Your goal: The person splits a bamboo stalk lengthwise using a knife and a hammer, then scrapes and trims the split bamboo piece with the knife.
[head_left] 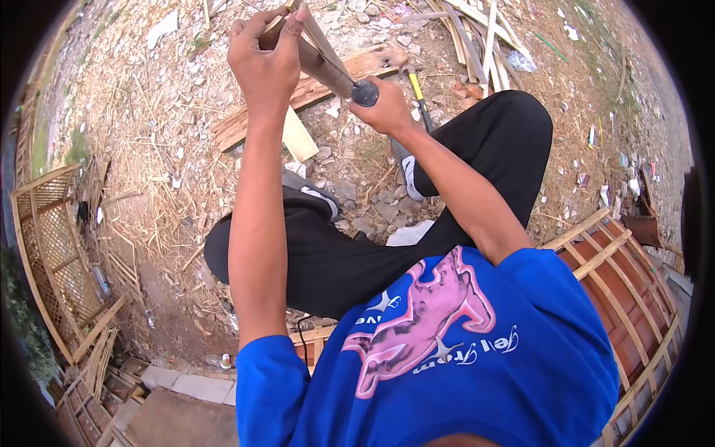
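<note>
My right hand point(389, 109) is closed around the black rounded handle of a tool. From the handle a long, flat, brownish blade-like piece point(322, 68) runs up to the left and widens; I cannot make out its exact kind. My left hand point(266, 59) is closed at the far end of this piece, its thumb pointing up, with a narrow strip along the edge. Below both hands a weathered plank point(242, 128) lies on the ground, with a short pale board point(299, 137) against it. A hammer point(418, 91) with a yellow-and-black handle lies near my right hand.
Thin wooden slats point(488, 37) are piled at the upper right. My bent knees and shoes frame stony, straw-strewn ground point(164, 179). A lattice panel point(63, 249) leans at the left. A slatted wooden frame point(625, 276) stands behind me at the right.
</note>
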`<state>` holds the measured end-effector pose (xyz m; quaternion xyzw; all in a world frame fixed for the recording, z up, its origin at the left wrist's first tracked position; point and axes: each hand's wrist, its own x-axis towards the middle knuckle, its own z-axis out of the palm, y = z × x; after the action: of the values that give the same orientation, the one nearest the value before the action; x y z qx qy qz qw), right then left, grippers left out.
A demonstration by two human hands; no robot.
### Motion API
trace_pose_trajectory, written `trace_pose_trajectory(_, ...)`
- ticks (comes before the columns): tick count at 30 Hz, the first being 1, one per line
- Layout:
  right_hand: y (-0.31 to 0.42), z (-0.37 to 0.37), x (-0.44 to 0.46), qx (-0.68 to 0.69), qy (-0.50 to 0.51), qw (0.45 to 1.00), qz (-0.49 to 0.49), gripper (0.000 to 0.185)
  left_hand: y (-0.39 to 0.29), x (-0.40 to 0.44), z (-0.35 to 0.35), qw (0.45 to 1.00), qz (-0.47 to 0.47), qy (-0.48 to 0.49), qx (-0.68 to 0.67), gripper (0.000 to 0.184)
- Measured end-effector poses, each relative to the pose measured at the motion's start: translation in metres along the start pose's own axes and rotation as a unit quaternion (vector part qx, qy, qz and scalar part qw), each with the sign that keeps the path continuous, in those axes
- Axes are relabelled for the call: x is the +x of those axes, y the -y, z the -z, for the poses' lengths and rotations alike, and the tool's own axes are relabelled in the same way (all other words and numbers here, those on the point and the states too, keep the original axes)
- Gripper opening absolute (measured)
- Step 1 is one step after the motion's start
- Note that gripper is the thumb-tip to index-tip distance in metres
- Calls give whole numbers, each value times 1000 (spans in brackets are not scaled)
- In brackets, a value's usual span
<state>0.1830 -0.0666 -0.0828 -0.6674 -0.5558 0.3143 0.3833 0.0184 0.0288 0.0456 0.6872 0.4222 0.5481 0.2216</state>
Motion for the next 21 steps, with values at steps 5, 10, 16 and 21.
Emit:
trace_pose_trajectory(5, -8, -18, -1, 41, -51, 997, 27, 38, -10, -4, 6, 1000, 28, 12, -8, 31)
trace_pose_trajectory(10, 7, -2, -8, 48, 32, 998, -30, 43, -7, -4, 8, 999, 33, 10, -23, 30)
trace_pose_trajectory(16, 23, 47, -44, 53, 127, 975, -175, 36, -39, -36, -16, 996, -51, 70, -38, 23)
trace_pose_trajectory(21, -25, 50, -71, 83, 119, 980, -134, 26, -50, -74, -37, 984, -154, 87, -26, 22)
